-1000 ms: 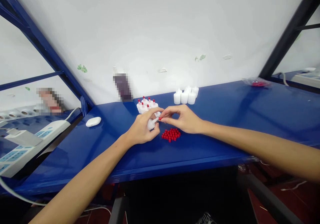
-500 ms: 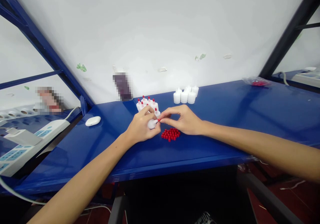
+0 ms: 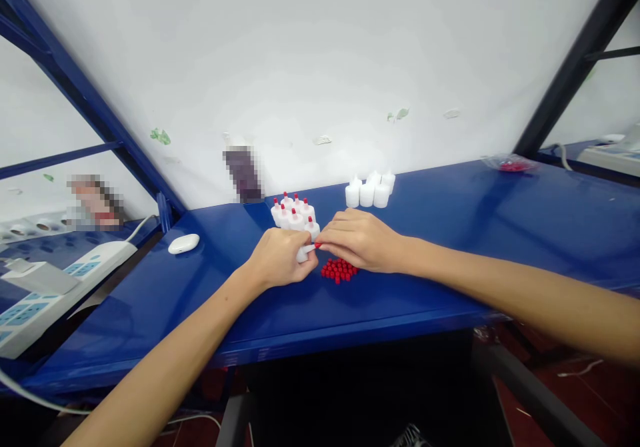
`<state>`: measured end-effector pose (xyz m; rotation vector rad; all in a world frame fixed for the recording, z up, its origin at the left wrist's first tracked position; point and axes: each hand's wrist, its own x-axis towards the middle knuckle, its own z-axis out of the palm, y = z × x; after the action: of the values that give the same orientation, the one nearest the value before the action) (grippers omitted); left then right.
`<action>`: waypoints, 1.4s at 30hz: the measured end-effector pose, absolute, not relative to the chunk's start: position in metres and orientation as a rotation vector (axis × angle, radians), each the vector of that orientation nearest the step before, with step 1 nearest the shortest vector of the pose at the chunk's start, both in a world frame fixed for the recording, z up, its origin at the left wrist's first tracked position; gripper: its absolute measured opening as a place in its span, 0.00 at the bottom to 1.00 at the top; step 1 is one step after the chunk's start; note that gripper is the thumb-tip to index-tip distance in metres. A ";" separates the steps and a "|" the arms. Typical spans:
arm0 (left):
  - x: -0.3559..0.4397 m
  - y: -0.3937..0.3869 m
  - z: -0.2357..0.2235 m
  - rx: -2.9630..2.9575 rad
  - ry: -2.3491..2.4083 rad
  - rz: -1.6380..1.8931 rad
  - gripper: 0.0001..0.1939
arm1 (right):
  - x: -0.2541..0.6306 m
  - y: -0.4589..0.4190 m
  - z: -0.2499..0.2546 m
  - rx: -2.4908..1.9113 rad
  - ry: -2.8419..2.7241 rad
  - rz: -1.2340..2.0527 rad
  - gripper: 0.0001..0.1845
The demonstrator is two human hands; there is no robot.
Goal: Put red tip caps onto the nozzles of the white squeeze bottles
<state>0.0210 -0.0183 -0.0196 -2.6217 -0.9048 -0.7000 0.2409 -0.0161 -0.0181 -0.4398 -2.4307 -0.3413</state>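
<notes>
My left hand is closed around a small white squeeze bottle, which lies tilted with its nozzle toward the right. At the nozzle's tip, a red cap is pinched by the fingers of my right hand. Most of the bottle's body is hidden in my left palm. Just behind the hands stand several white bottles with red caps. Below my right hand a cluster of loose red caps lies on the blue table.
Several white bottles without red caps stand near the wall. A phone-like dark blurred object leans there. On the left lie a white earbud case and a power strip. A clear plastic bag with red contents rests at the back right.
My right hand has rolled over at the cap, its fingers now closer together with the knuckles up. My left hand has tightened and turned slightly, covering more of the bottle.
</notes>
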 end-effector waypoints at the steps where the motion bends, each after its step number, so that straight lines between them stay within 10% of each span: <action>1: 0.022 -0.019 -0.020 -2.619 -0.912 -0.688 0.07 | 0.241 -0.015 -0.019 -0.433 -2.443 -0.440 0.15; 42: -0.004 -0.010 -0.013 -2.872 -1.142 -0.743 0.14 | 0.217 0.036 0.027 -1.029 -2.506 0.079 0.20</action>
<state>-0.0038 -0.0102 -0.0132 -2.8723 -1.1420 -0.7428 0.2171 0.0357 0.0274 -1.0291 -2.5063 0.0785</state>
